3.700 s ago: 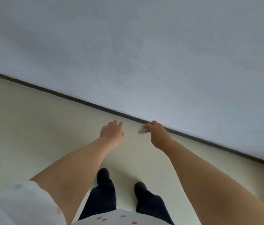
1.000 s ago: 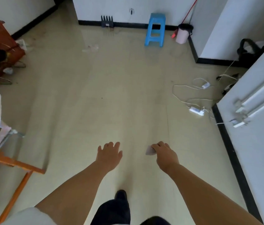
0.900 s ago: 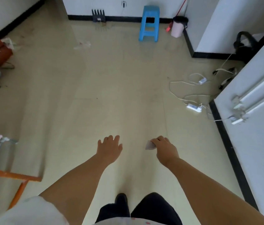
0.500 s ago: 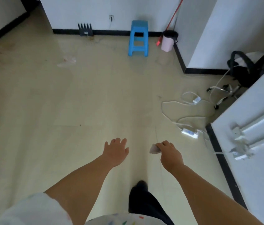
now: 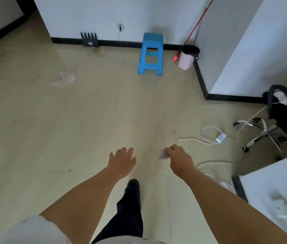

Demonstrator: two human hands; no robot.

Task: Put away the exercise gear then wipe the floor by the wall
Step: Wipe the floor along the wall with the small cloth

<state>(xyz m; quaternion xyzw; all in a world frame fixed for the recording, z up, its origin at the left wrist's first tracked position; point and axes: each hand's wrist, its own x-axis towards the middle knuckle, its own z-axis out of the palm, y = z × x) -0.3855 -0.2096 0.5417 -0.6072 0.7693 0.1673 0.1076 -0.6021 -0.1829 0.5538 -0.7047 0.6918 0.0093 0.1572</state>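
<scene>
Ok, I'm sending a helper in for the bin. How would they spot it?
Look to the far wall, where a blue stool stands. Right of it, in the corner, sits the bin: a pale pink tub with a black liner, beside a red-handled broom.

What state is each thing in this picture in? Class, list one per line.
left hand: open, holds nothing
right hand: pinches a small wipe
blue stool: upright, by the wall
pink bin: upright, dark liner fitted
office chair: upright, cloth on it
white cable: loose on the floor
</scene>
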